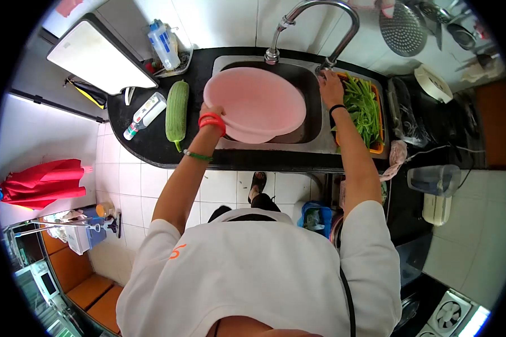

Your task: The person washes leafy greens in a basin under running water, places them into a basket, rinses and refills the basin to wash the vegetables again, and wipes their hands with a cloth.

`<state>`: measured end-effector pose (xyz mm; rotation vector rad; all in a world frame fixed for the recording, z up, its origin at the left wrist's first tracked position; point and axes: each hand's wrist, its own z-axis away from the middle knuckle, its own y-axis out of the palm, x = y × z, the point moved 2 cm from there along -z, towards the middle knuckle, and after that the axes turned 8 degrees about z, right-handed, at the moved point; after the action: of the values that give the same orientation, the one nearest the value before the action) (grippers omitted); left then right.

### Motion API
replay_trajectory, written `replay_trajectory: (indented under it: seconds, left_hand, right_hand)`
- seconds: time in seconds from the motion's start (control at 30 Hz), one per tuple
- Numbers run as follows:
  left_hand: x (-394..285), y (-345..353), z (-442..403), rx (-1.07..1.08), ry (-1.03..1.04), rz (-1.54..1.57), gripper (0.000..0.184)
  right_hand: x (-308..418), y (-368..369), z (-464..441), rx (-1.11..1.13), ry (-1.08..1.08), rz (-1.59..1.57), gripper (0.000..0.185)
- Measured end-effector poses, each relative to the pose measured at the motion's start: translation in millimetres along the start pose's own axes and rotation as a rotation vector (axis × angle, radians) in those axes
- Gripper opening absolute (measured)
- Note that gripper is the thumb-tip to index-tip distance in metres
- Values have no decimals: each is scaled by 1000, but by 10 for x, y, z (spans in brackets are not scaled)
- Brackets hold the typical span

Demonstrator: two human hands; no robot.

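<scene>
Head view: left hand pinches the pink basin at its left end, long axis going sideways; right hand is at the faucet base, fingers unclear.

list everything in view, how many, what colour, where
basin: 1, pink, tilted over sink
sink: 1, silver, in black counter
faucet: 1, silver, behind sink
gourd: 1, green, left of sink
lying bottle: 1, clear-white, left of gourd
upright bottle: 1, clear-blue, behind gourd
board: 1, white, counter's left end
basket: 1, orange, right of sink
greens: one heap, green, in basket
skimmer: 1, silver, hanging upper right
red cloth: 1, red, far left
edge clutter: several, mixed colours, partly unclear
left hand: 1, red wristwear, fingers on basin edge
right hand: 1, black wristband, at faucet base
</scene>
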<state>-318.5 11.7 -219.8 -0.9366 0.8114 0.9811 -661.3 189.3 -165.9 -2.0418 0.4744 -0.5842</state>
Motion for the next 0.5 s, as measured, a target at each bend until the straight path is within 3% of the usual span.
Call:
replay_trajectory:
  seconds: [0.07,0.13,0.2,0.3,0.37,0.43,0.5]
  left_hand:
    - [-67,189,132,17,101,396,48]
    - [136,303,-49,73,76,487,53]
    - [146,400,-33,146,14,641,59]
    - [349,445,-195,159,1,627,64]
    - [325,471,-218,154,-24,647,65]
    - [389,484,-164,155,-73,652,66]
    - [392,444,-226,194,-98,670,61]
  right_hand:
    - [-32,-32,-33,24,-110,-28,19]
    - [89,-288,-181,116,-128,18,25]
    - [89,-315,-340,393,-71,171,32]
    - [403,-195,-798,-26,-150,-61,44]
    - [754,33,-1118,-34,-179,-485,53]
    - [1113,26,-1352,191,-143,-1014,48]
    - [1235,29,-1395,369,9,-1253,44]
